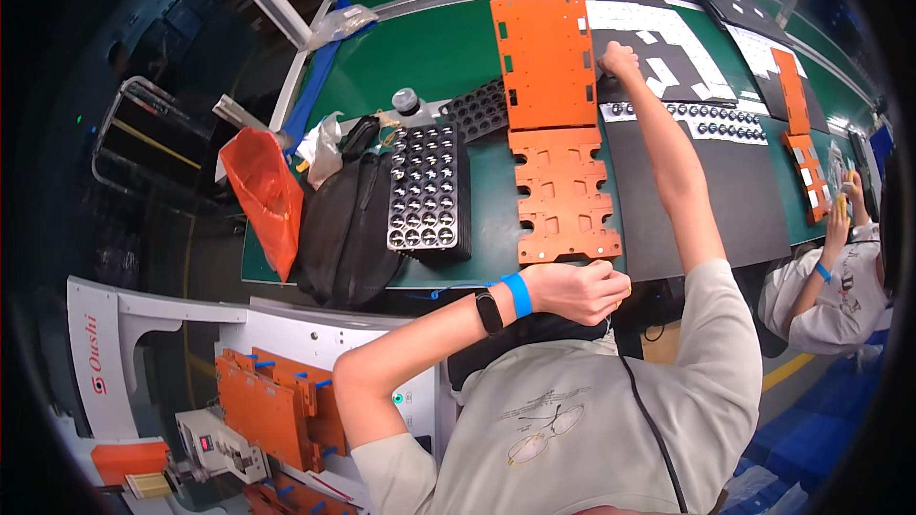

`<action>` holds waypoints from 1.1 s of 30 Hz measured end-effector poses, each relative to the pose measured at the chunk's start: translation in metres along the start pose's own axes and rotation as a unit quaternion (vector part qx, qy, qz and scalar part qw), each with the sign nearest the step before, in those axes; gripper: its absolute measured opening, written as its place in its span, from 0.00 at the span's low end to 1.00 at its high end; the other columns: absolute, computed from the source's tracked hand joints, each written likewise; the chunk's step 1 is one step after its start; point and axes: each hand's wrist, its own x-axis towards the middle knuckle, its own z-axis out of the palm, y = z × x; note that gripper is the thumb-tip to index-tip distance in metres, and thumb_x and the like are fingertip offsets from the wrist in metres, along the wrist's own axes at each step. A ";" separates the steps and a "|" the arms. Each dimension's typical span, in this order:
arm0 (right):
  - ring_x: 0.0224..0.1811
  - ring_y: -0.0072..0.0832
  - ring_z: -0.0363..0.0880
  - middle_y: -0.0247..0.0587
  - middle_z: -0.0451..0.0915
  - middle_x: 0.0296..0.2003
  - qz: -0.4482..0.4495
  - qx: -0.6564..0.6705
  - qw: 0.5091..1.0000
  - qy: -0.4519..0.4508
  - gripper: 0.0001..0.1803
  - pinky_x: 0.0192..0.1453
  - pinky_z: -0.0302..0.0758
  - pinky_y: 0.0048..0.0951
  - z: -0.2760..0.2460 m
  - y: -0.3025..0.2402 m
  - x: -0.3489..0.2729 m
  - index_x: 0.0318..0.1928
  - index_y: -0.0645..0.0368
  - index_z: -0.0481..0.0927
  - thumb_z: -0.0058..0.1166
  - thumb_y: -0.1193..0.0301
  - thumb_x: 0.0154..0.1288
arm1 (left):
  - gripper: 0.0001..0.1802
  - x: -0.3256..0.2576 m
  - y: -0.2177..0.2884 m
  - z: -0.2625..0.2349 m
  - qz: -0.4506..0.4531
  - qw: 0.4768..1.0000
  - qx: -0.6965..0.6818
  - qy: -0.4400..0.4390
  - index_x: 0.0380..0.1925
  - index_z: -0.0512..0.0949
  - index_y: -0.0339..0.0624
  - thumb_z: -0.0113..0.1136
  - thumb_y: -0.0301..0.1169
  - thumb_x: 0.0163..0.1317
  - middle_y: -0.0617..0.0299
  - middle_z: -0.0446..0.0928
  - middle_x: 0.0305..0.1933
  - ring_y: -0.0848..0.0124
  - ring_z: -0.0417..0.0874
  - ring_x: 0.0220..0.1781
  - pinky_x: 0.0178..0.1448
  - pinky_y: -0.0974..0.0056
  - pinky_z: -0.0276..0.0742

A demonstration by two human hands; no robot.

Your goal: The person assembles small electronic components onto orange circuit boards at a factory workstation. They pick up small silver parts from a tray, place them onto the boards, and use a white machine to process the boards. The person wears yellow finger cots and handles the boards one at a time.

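My left hand (579,292) is closed, its fingers curled together just in front of the near edge of the orange fixture plate (563,193). What it holds, if anything, is hidden. My right arm reaches far forward. At its end my right hand (620,60) is closed near the left edge of a white sheet (658,27) that lies on a black board, with white labels about it. Whatever is between those fingers is too small to make out. Beside that hand, a flat orange panel (546,62) joins the far end of the fixture plate, which has notched sides and shallow pockets.
A tray of black round parts (425,191) stands left of the fixture, by a black bag (348,229) and an orange bag (262,200). Rows of small round parts (725,124) lie on white strips at right. A co-worker's hands (842,210) are at far right.
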 end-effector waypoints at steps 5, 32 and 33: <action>0.70 0.59 0.66 0.60 0.63 0.68 -0.035 0.008 0.999 -0.007 0.29 0.70 0.69 0.54 0.000 -0.007 -0.009 0.66 0.52 0.72 0.58 0.65 0.65 | 0.07 -0.008 -0.002 -0.011 0.026 0.999 0.019 -0.038 0.17 0.73 0.47 0.59 0.33 0.48 0.68 0.68 0.28 0.71 0.69 0.34 0.34 0.69 0.65; 0.65 0.49 0.68 0.52 0.72 0.53 -0.452 0.224 0.849 -0.155 0.23 0.66 0.67 0.48 -0.084 0.089 -0.324 0.56 0.63 0.74 0.57 0.81 0.59 | 0.34 0.024 -0.051 0.079 -0.495 0.036 -0.822 0.280 0.66 0.67 0.39 0.36 0.56 0.78 0.51 0.75 0.63 0.55 0.75 0.66 0.71 0.49 0.72; 0.66 0.50 0.67 0.54 0.71 0.56 -0.441 0.176 0.866 -0.155 0.23 0.67 0.66 0.48 -0.087 0.088 -0.322 0.57 0.63 0.74 0.58 0.80 0.60 | 0.34 0.024 -0.052 0.086 -0.524 0.058 -0.805 0.272 0.65 0.68 0.40 0.36 0.57 0.78 0.52 0.75 0.62 0.56 0.76 0.66 0.71 0.49 0.72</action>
